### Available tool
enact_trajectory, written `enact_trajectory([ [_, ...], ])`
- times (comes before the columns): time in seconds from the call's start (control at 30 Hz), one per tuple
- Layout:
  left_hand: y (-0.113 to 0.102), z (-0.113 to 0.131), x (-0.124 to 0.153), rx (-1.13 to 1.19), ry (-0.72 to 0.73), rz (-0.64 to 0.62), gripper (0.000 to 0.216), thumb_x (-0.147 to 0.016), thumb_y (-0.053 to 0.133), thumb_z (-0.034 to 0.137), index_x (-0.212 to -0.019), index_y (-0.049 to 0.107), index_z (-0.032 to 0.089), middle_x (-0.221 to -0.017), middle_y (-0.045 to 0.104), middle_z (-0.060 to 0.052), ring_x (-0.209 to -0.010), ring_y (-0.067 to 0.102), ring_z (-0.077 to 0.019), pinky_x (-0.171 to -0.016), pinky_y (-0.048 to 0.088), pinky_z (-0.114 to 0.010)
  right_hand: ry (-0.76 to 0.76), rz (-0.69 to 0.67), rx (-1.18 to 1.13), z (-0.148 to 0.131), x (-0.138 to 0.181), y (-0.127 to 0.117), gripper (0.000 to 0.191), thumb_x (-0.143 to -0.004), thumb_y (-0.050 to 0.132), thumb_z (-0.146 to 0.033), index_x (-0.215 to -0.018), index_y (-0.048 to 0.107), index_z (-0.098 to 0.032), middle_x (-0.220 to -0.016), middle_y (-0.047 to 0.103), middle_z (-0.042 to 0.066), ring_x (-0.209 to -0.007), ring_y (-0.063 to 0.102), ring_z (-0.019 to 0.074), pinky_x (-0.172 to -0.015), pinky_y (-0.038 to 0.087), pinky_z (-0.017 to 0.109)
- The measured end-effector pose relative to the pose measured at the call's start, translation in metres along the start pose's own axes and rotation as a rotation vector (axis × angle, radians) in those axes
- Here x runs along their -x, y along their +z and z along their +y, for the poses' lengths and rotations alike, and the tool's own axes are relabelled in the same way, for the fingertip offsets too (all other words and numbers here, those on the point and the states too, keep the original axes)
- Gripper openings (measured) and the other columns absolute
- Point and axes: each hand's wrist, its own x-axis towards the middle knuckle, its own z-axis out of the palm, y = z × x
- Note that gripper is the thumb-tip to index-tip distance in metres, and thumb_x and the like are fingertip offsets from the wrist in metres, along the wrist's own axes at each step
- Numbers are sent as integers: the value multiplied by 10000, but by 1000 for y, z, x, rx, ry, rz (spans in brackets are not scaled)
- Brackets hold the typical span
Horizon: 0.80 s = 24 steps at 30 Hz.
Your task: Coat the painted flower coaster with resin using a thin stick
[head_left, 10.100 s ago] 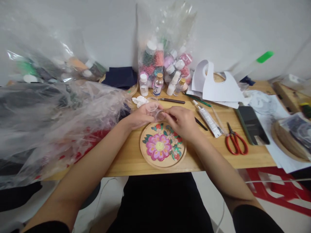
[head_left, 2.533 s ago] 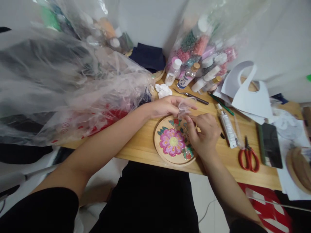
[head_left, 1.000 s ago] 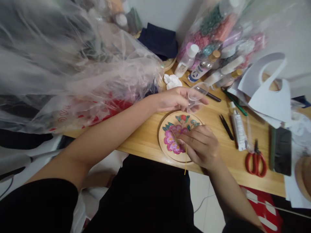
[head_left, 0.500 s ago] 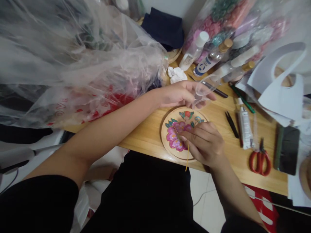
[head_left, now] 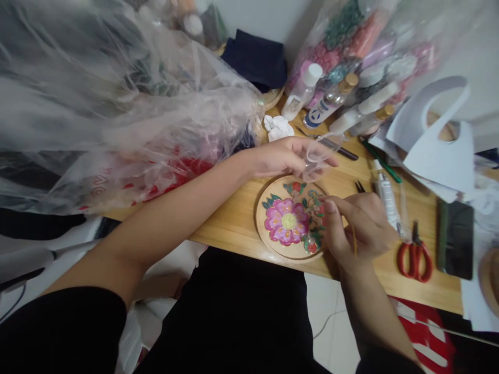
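A round wooden disc [head_left: 268,240] lies near the table's front edge, painted with a pink flower [head_left: 276,214] with a pale yellow centre, plus green leaves and red fruits. My left hand [head_left: 286,156] is closed around a clear, thin-walled plastic piece [head_left: 317,156] beyond the disc; its exact kind is unclear. My right hand [head_left: 362,221] is over the disc's right side, thumb and forefinger pinched on a thin yellow strand [head_left: 354,239]. The strand's tip at the fingers is too small to make out, and the hand hides part of the disc.
Red-handled pliers or cutters [head_left: 415,259], a white tube [head_left: 388,200], black tweezers [head_left: 359,187] and a dark phone [head_left: 455,239] lie to the right. Several bottles [head_left: 322,109] and a crumpled tissue [head_left: 278,128] stand behind. Plastic sheeting [head_left: 187,114] covers the left.
My right hand has moved right, from the flower's centre to the disc's right side, uncovering the flower. My left hand keeps the clear plastic piece, nearly in place. The view has shifted slightly.
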Motion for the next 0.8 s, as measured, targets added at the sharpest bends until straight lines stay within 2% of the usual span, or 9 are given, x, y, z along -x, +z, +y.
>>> enact_trajectory([
  [0.2, 2, 3, 1, 0, -5, -31, 397, -545, 628, -64, -874, 715, 140, -794, 686, 11, -754, 630, -63, -727, 496, -188, 45, 13, 82, 4, -3, 6, 91, -864, 619, -129, -870, 680, -197, -606, 557, -6, -594, 477, 138, -578, 388, 294],
  [0.43, -1, 2, 2, -64, 21, -49, 389, -533, 648, -30, -878, 727, 132, -851, 715, -14, -802, 640, -84, -788, 483, -216, 48, 30, 170, 6, -5, 14, 108, -892, 597, -171, -813, 669, -193, -589, 539, -9, -597, 445, 138, -579, 361, 292],
  [0.6, -1, 4, 3, -119, 22, -82, 360, -525, 677, 17, -864, 732, 124, -826, 716, -22, -775, 629, -90, -756, 471, -216, 38, -2, 173, 5, -6, 16, 115, -898, 599, -173, -814, 677, -161, -586, 547, -9, -594, 452, 133, -587, 364, 295],
  [0.8, 0, 5, 4, -120, 6, -77, 397, -500, 691, 30, -884, 735, 120, -826, 720, -14, -758, 621, -82, -731, 457, -202, 189, -35, -42, 1, -7, 16, 122, -914, 587, -183, -849, 690, -178, -615, 586, -19, -612, 508, 121, -588, 397, 274],
])
